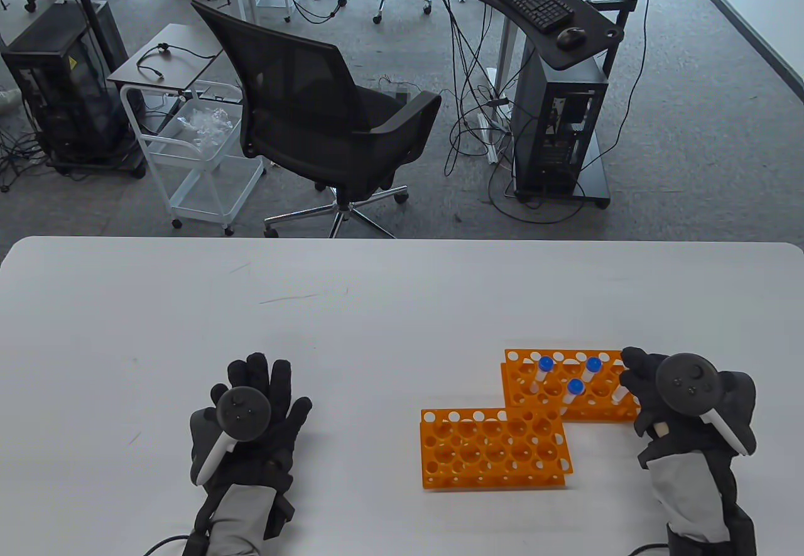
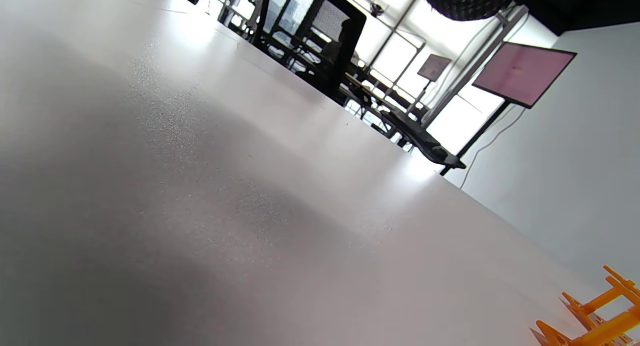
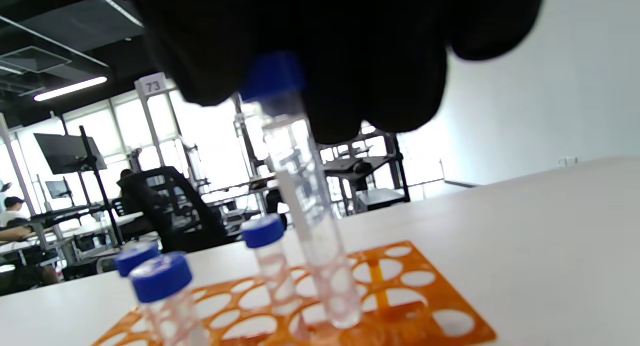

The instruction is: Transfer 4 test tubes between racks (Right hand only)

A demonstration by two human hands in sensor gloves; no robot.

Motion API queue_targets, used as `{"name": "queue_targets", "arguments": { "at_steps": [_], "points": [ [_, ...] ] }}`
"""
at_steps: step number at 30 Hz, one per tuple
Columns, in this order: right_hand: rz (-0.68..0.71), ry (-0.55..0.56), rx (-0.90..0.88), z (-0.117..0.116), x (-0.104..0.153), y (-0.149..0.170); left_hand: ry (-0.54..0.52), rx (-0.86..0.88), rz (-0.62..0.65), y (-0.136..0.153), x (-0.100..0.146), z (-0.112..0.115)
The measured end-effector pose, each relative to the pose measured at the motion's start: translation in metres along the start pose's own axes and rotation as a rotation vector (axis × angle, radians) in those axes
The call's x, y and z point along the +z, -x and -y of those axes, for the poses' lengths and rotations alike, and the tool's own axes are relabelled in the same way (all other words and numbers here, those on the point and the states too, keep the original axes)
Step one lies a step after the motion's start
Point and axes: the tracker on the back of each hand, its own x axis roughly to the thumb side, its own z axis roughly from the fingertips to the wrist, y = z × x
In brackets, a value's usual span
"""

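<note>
Only the right wrist view shows the right hand (image 3: 320,50) gripping a tube's (image 3: 310,196) cap; left hand (image 1: 251,418) flat, open.

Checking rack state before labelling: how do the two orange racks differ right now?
The far rack holds blue-capped test tubes; the near rack shows only empty holes. The right hand is over the far rack's right end, gripping one tube whose bottom is still in a hole; nothing touches the near rack. The far rack sits farther back and to the right, the near rack toward the left hand. Both are orange, same hole pattern, corners touching or nearly so.
</note>
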Motion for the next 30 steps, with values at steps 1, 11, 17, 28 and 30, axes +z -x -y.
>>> {"name": "queue_targets", "arguments": {
  "at_steps": [1, 11, 17, 28, 30],
  "points": [
    [-0.003, -0.002, 0.0, -0.001, 0.0, 0.001, 0.001, 0.003, 0.0, 0.0, 0.0, 0.0],
    [-0.01, -0.019, 0.014, -0.009, -0.002, 0.004, 0.0, 0.001, 0.0, 0.0, 0.0, 0.0],
    [-0.017, -0.035, 0.017, -0.014, -0.003, 0.006, 0.0, 0.001, 0.002, -0.001, 0.0, 0.0],
    [-0.029, -0.068, 0.025, -0.027, -0.006, 0.011, 0.002, 0.0, 0.001, -0.001, 0.0, 0.0],
    [-0.033, -0.078, 0.021, -0.029, -0.006, 0.013, 0.001, 0.0, 0.001, -0.001, 0.0, 0.0]
  ]
}}
